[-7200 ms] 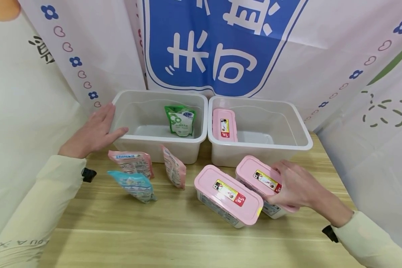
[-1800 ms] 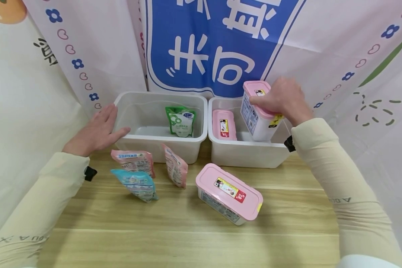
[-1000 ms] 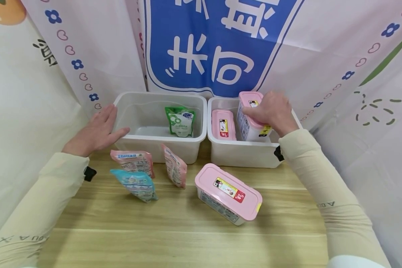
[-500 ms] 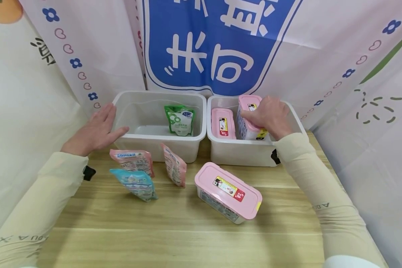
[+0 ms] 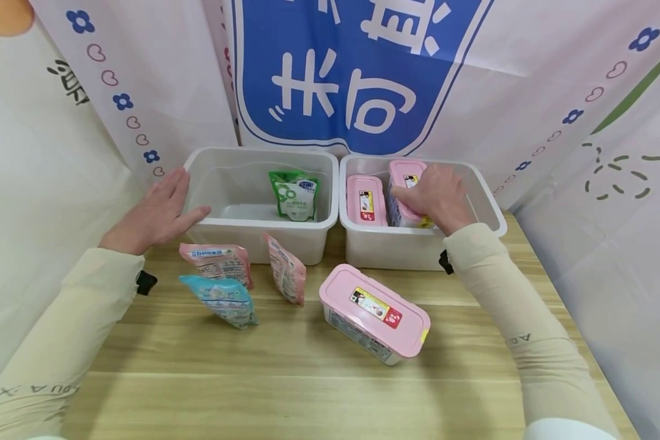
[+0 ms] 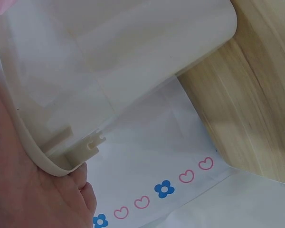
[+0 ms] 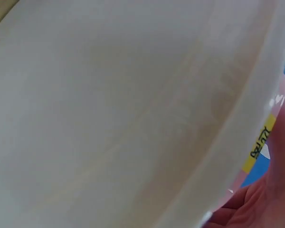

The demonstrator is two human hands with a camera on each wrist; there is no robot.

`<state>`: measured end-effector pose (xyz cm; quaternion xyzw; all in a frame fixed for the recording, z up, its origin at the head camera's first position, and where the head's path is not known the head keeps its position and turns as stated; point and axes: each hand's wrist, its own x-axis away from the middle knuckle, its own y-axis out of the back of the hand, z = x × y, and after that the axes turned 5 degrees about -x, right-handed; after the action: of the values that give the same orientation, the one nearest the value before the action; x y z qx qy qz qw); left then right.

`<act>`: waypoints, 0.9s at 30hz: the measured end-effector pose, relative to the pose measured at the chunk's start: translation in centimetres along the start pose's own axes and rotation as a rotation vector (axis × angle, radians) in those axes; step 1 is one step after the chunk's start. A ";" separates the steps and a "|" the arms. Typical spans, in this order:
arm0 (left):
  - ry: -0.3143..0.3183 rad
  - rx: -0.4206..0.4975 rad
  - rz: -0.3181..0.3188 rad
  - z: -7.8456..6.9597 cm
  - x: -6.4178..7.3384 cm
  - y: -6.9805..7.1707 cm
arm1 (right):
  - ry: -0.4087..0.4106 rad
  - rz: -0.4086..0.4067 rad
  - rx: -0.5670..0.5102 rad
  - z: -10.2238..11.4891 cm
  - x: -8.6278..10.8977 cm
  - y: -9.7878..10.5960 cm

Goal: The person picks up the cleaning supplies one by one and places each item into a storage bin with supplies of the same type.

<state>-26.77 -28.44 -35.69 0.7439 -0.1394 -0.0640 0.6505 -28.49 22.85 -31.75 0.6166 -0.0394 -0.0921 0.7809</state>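
My right hand (image 5: 439,194) grips a pink-lidded plastic box (image 5: 406,167) by its lid, inside the right grey-white bin (image 5: 396,249). Beside it on the left, a second pink-lidded box (image 5: 365,201) stands in the same bin. In the right wrist view the bin wall (image 7: 109,95) fills most of the picture, with part of my hand (image 7: 278,190) at the lid's edge. My left hand (image 5: 151,214) rests with straight fingers on the left rim of the left bin (image 5: 253,239); the left wrist view shows the palm (image 6: 38,190) against that rim.
A green-and-white pouch (image 5: 297,197) stands in the left bin. Two pink pouches (image 5: 217,264) and a blue pouch (image 5: 225,302) stand on the wooden table in front. A third pink-lidded box (image 5: 374,311) sits on the table before the right bin. Printed cloth (image 5: 330,91) hangs close behind.
My right hand has carried the pink-lidded box from the table to the right bin, then lowered it inside, shifting left beside the other box. My left hand has stayed on the rim.
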 end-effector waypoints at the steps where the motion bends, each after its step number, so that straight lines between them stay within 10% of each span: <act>1: -0.001 0.000 0.000 0.0 0.0 0.0 | -0.004 0.001 -0.004 0.0 0.0 -0.1; 27: 0.000 0.002 0.006 0.0 0.1 0.1 | -0.029 -0.010 0.042 0.0 -0.2 -3.4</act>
<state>-26.73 -28.51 -35.58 0.7442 -0.1417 -0.0620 0.6498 -29.01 22.11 -35.01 0.6315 -0.0498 -0.1041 0.7667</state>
